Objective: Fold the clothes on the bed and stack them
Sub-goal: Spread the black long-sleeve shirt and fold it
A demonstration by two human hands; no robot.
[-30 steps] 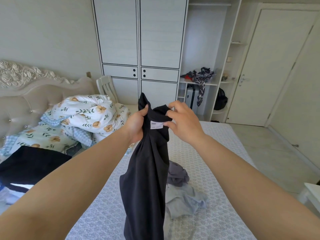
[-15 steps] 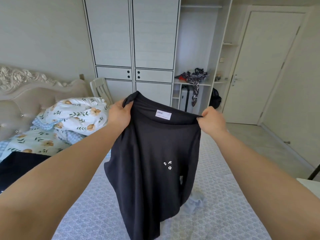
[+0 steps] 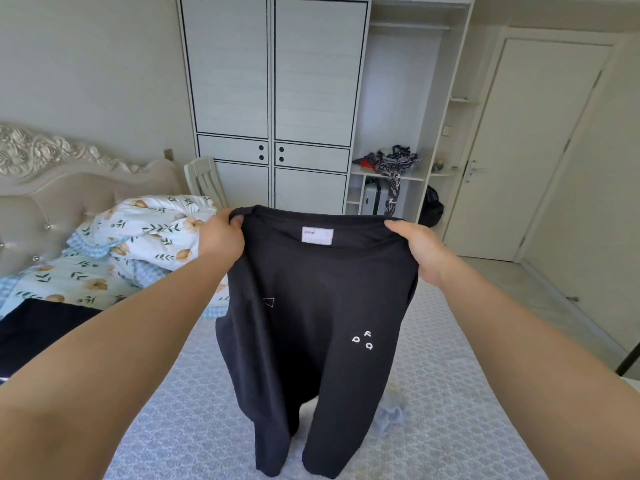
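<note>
Clothes for folding are lying across the bed [image 3: 194, 410], whose pale patterned cover is filling the lower frame below a tufted, carved headboard [image 3: 45, 202] at far left. Behind it a white wardrobe [image 3: 273, 98] is standing against the wall, with an open shelf bay to its right and a closed door [image 3: 530, 150] beyond that. A floral duvet [image 3: 145, 233] is lying heaped near the headboard, and a dark garment [image 3: 38, 334] is lying flat at the left edge. Hanging in mid-air over the bed's centre is a black sweatshirt [image 3: 311, 323], spread wide, neck label facing the camera, small white letters showing on its chest, sleeves dangling toward the cover. Both hands are holding it up by the shoulders: left hand [image 3: 221, 235] is in a closed grip on the left shoulder seam, thumb pinching over the collar edge; right hand [image 3: 420, 247] is gripping the right shoulder, fingers curling over the fabric. A light blue garment [image 3: 391, 412] is lying crumpled on the cover, partly hidden behind the sweatshirt's right sleeve.
</note>
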